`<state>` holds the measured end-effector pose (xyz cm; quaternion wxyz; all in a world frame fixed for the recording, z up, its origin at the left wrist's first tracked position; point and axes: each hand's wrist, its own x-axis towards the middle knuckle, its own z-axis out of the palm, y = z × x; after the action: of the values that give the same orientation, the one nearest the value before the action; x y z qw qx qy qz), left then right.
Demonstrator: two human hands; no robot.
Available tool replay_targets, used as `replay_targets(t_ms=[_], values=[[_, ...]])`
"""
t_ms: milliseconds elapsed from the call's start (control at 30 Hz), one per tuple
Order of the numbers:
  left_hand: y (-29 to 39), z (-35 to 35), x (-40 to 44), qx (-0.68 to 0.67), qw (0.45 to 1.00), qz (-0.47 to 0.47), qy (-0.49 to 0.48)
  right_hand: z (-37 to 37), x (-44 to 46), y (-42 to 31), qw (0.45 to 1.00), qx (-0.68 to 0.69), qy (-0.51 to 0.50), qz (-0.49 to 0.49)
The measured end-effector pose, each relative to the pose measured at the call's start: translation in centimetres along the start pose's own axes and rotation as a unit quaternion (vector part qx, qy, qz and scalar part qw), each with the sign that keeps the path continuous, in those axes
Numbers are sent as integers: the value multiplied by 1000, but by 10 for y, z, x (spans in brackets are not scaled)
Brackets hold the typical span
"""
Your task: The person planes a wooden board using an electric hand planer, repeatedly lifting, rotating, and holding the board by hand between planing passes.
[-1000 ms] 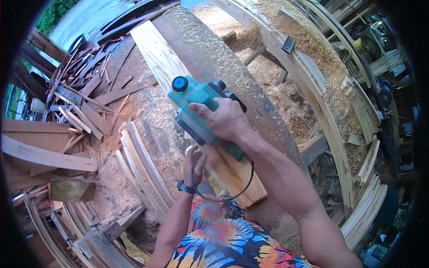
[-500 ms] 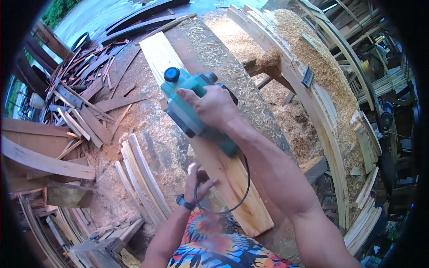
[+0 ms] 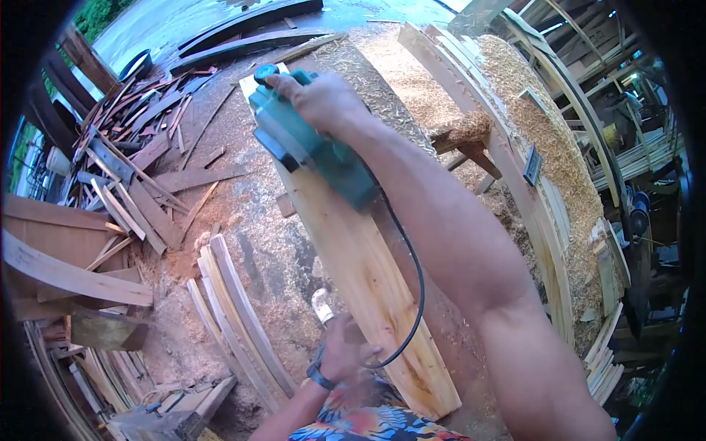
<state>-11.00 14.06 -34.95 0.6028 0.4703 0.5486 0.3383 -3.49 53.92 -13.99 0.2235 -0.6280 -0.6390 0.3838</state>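
A green electric hand planer [image 3: 312, 143] rests near the far end of a long pale wooden board [image 3: 368, 272]. My right hand [image 3: 327, 103] is closed around the planer's top handle, the thumb toward its front knob. Low in the view, my left hand [image 3: 346, 349] lies beside the board's left edge, thumb and a white-wrapped finger [image 3: 322, 305] stretched apart. The planer's black cord [image 3: 419, 294] loops down across the board to my left hand; whether the fingers touch it is unclear. A dark watch sits on the left wrist.
Shavings cover the worktable [image 3: 272, 228]. Cut strips [image 3: 239, 309] lie at the left, scrap wood [image 3: 140, 184] beyond them. Long curved timbers [image 3: 515, 169] run along the right beside a sawdust heap [image 3: 544, 125]. A dark block [image 3: 532, 165] sits on one timber.
The planer and my right hand have moved forward along the board toward its far end. My left hand appears lower, nearer my body, and the cord is stretched longer.
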Motion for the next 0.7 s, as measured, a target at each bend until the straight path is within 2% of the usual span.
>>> replay_targets(t_ms=[100, 133, 267, 367, 400, 500, 533, 600, 633, 667, 700], values=[[6, 3, -2, -29, 999, -29, -12, 9, 38, -14, 999, 5, 35, 23], [9, 4, -2, -44, 998, -35, -16, 4, 43, -22, 1000, 12, 14, 19], [25, 2, -3, -111, 991, -70, -32, 18, 102, -36, 998, 19, 50, -12], [68, -4, 2, -202, 971, -119, -37, 23, 149, -49, 997, 3, 68, -30], [71, -10, 4, -94, 984, -141, -55, 24, 157, -53, 995, -2, 84, -47], [86, -14, 4, -93, 976, -189, -65, 25, 169, -61, 991, 12, 106, -78], [77, -10, 1, -50, 990, -127, -27, 26, 178, -55, 990, 12, 100, -95], [62, -8, -9, 16, 991, -131, -20, 37, 225, -36, 980, -15, 110, -163], [51, -7, -7, 51, 991, -126, -17, 37, 218, -31, 983, -36, 88, -154], [22, -1, -14, 97, 992, -63, 41, 32, 191, -24, 986, -45, 73, -144], [19, -4, -19, 28, 994, -100, 30, 27, 165, -17, 988, -54, 57, -135]])
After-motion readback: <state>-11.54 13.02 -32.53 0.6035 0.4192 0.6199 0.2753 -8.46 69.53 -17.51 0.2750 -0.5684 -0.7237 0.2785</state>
